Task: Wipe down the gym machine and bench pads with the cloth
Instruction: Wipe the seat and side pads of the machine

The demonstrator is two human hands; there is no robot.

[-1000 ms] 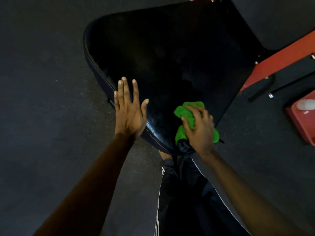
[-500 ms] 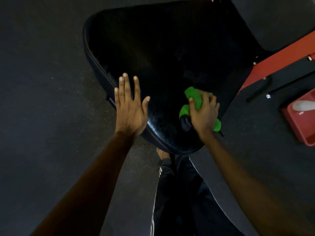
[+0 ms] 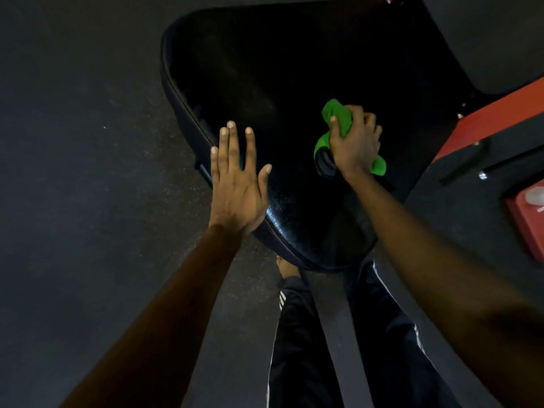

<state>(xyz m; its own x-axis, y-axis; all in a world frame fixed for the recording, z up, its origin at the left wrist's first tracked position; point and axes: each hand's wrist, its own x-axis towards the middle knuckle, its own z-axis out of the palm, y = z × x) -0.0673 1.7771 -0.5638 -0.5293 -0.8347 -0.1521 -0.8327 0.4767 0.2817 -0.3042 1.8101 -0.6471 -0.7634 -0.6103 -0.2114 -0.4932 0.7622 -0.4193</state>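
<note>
My right hand (image 3: 354,142) covers the middle of the cloth (image 3: 335,119); only its green ends show, at 11 and 5 o'clock. The pad (image 3: 279,69) runs off the top edge at 12. The frame (image 3: 494,119) and a red box (image 3: 527,219) are cut off at 3. The pad's near tip hides most of my foot (image 3: 287,267) at 6. I cannot tell whether my left hand (image 3: 238,184) touches the pad.

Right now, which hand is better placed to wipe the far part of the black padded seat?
Right. The right hand grips the crumpled green cloth on the black padded seat; the left hand is flat and open at the seat's left edge, holding nothing.
</note>
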